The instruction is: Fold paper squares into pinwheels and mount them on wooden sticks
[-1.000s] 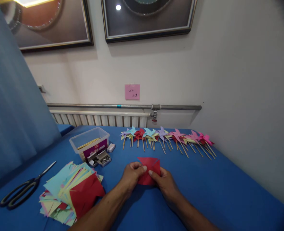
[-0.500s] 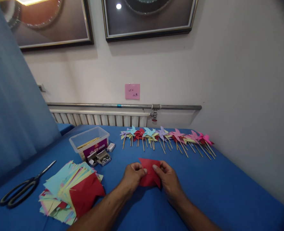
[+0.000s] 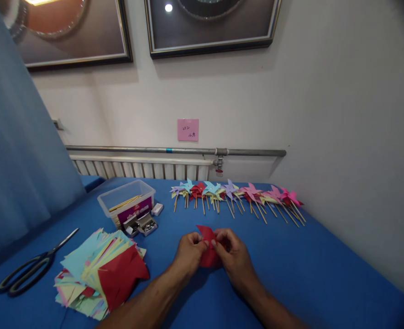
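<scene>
Pink wall note (image 3: 188, 130): handwritten, apparently "252", characters below unclear. Purple label (image 3: 138, 212) on clear tub (image 3: 112, 198): lettering illegible. Red paper (image 3: 208, 259), curled, between left hand (image 3: 187, 253) and right hand (image 3: 236, 257); both pinch it, thumbs near its middle, fingers bent close.

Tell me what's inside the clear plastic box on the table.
Thin wooden sticks lie inside the clear plastic box. The purple label on its front hides whatever is directly behind it, so I can't tell how many there are.
</scene>
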Motion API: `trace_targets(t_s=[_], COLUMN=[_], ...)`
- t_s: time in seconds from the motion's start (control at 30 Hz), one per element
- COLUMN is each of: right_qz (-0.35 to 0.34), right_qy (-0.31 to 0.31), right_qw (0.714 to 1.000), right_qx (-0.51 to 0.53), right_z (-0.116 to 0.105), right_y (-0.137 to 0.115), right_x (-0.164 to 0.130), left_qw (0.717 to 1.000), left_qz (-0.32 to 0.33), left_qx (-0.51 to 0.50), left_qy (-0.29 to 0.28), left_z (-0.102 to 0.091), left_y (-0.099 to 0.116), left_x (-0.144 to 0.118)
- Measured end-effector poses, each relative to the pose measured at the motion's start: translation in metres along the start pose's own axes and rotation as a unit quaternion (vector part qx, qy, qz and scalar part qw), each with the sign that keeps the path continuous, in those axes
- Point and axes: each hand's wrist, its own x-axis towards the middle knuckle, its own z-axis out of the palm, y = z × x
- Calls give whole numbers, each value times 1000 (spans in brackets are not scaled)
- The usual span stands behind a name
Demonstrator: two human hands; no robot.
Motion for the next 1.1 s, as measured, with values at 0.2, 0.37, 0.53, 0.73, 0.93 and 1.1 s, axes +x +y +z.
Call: trace_targets(t_s=[0.2, 0.37, 0.53, 0.73, 0.93, 1.1], right_qz=[-37, -68, -78, -19, 50, 37], right_qy=[-47, -69, -102, -70, 52, 66], right_qw=[997, 990, 986, 994, 997, 996], right_qx=[-56, -99, -105, -87, -35, -38], right_z=[-4, -5, -6, -8, -6, -7], right_y=[-11, -13, -17, -19, -12, -13], right_x=[-1, -1, 1, 0, 2, 3], left_qw=[1000, 1000, 1000, 1000, 999, 999], left_qz=[-5, -6, -3, -9, -21, -24], left_qx=[-5, 8, -2, 9, 9, -12], left_qy=[-10, -7, -8, -5, -40, -35], left_z=[-3, -3, -2, -4, -3, -2], left_y=[3, 6, 7, 10, 9, 6], left_x=[-1, -2, -2, -2, -4, -3])
